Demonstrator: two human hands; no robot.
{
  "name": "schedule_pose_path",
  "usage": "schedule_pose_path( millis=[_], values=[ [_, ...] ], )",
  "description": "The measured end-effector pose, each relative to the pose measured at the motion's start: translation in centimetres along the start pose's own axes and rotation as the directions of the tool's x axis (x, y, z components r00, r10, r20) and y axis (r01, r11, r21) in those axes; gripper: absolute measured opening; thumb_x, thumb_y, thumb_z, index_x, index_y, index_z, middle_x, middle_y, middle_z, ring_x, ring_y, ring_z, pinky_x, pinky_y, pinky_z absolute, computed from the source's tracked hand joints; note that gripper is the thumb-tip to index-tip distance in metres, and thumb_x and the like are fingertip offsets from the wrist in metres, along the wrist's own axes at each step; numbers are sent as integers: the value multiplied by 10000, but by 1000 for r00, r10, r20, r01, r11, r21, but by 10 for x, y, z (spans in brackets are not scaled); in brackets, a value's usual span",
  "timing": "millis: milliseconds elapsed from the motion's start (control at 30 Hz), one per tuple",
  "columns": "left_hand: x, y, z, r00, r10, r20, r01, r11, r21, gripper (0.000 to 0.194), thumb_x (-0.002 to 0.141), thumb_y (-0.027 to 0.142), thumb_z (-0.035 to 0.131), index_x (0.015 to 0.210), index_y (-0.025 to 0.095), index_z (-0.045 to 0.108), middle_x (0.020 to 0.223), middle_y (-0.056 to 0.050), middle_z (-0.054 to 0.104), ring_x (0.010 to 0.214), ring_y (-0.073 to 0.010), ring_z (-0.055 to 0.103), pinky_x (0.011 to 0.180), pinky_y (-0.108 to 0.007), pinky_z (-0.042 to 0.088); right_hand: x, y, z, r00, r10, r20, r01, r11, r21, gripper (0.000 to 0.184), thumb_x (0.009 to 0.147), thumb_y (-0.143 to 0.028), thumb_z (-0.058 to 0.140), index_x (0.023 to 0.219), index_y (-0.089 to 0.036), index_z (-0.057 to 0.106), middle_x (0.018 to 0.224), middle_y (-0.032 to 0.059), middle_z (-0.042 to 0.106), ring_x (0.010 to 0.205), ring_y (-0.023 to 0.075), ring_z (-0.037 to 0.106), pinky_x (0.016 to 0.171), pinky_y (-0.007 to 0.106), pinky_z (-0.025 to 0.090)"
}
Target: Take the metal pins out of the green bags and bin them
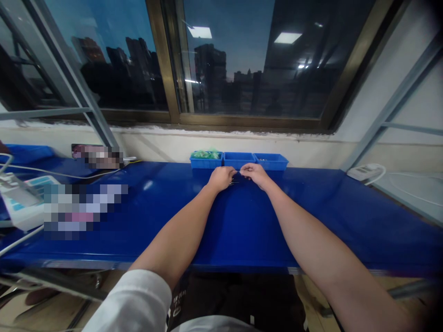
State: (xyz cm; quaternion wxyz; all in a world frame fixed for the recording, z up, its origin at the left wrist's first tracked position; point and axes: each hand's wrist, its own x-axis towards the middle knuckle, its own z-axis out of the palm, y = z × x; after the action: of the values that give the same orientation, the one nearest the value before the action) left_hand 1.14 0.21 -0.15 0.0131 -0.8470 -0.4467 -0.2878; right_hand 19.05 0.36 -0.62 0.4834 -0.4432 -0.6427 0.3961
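Note:
My left hand (221,178) and my right hand (255,174) meet over the far part of the blue table (256,221), both closed in a pinch. Something thin and pale shows between the fingertips, too small to name. Several thin, light pieces (234,183) lie on the table beside and below my left fingers. Just behind my hands stand three blue bins in a row. Green material fills the left bin (206,163), while the middle bin (231,159) is partly hidden by my hands. A few small things, hard to make out, lie in the right bin (273,164).
At the left stands a white device with a keypad (20,216), near blurred-out items. A cable (76,174) runs across the table there. A white power strip (367,171) lies at the right by a grey metal frame (398,97). Windows line the back wall.

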Motion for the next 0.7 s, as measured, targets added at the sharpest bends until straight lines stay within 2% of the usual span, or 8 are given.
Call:
schedule_pose_path(
  millis=[133,233,367,533,633,700],
  values=[
    [-1,1,1,1000,21,11,-20,1000,-24,320,937,358,408,950,184,677,943,-71,699,873,-182,638,792,-264,453,0,1,-3,999,20,-41,-16,994,108,267,577,-368,710,736,-162,651,645,12,632,555,113,514,502,236,351],
    [-2,1,3,999,-11,-47,9,999,-32,398,923,419,426,1170,152,586,1115,-98,653,1026,-204,599,889,-294,439,3,3,-5,984,-23,-177,40,995,92,269,560,-355,712,739,-162,660,664,14,644,603,131,548,556,251,403],
    [-2,-2,5,992,-93,-79,95,995,20,462,916,425,423,1255,124,513,1185,-125,609,1128,-238,545,962,-342,410,7,6,-13,893,-125,-432,107,992,-65,303,539,-285,694,809,-150,662,767,41,673,729,172,602,704,299,465],
    [-3,-6,5,988,-145,-51,148,987,66,456,907,409,424,1253,126,512,1211,-136,584,1162,-257,519,985,-366,398,8,9,-30,790,-161,-592,-64,938,-341,309,549,-200,630,853,-157,670,819,56,691,797,208,622,794,339,466],
    [-3,-7,4,986,-168,-15,169,983,75,473,899,422,427,1260,128,510,1227,-138,571,1174,-267,508,987,-373,396,7,7,-37,745,-160,-648,-154,903,-400,298,562,-197,615,855,-187,667,833,47,687,892,240,600,861,396,443],
    [-3,-7,3,984,-177,1,176,981,81,491,893,439,426,1266,129,508,1236,-138,564,1168,-271,512,983,-374,399,5,6,-39,733,-152,-663,-188,892,-412,342,569,-196,612,907,-211,664,883,43,680,995,273,554,907,462,407]
  ],
)
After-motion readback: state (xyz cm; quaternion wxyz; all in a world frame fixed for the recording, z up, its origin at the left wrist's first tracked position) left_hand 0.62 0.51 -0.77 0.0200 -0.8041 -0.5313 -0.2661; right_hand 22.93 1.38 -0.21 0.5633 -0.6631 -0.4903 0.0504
